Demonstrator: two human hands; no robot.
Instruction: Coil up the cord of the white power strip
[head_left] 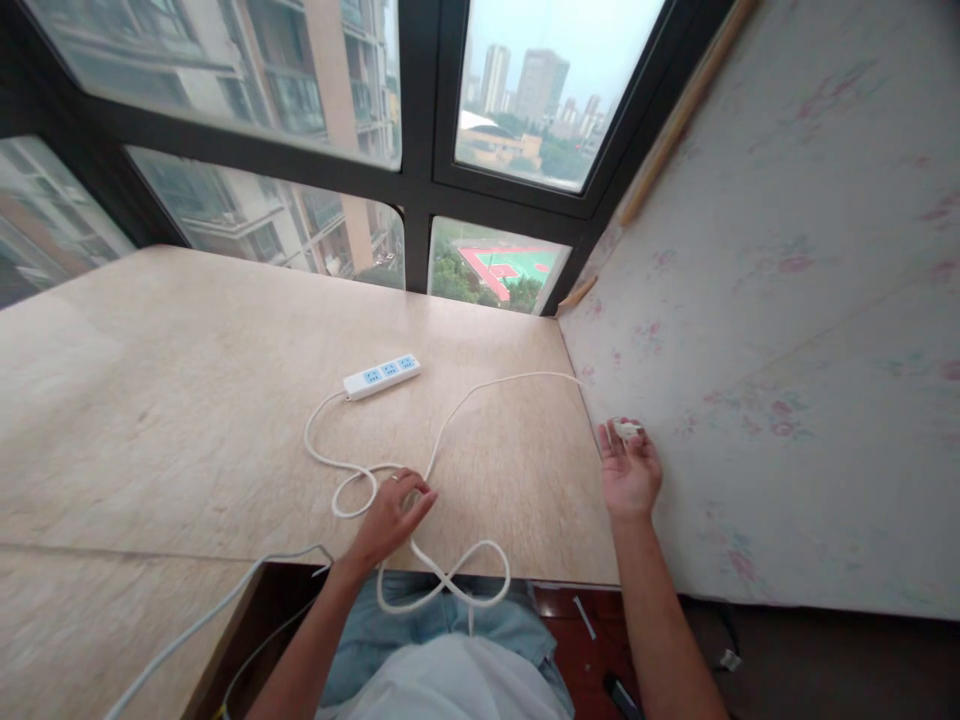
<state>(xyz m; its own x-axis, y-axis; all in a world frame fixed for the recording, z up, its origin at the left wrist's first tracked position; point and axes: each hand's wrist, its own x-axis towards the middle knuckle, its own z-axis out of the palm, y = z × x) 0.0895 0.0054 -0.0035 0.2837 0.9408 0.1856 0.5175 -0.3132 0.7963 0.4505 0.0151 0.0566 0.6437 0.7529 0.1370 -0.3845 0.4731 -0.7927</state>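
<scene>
A white power strip (382, 378) with several blue socket faces lies on the stone-patterned ledge (225, 420). Its white power cord (491, 381) curls across the ledge, passes under my left hand (394, 510) and hangs in a loop over the front edge. The fingers of that hand are curved closed around the cord, though the exact grip is partly hidden. Palm up beside the wall, my right hand (632, 478) holds the white plug (627, 430) at its fingertips. The cord's far stretch bends toward the wall, near this hand.
Dark-framed windows (418, 130) stand behind the ledge. A flowered wall (787, 330) closes the right side. At lower left, a grey cable (195, 625) crosses the ledge by an opening in its front. A dark object (621, 695) lies on the reddish floor (570, 640).
</scene>
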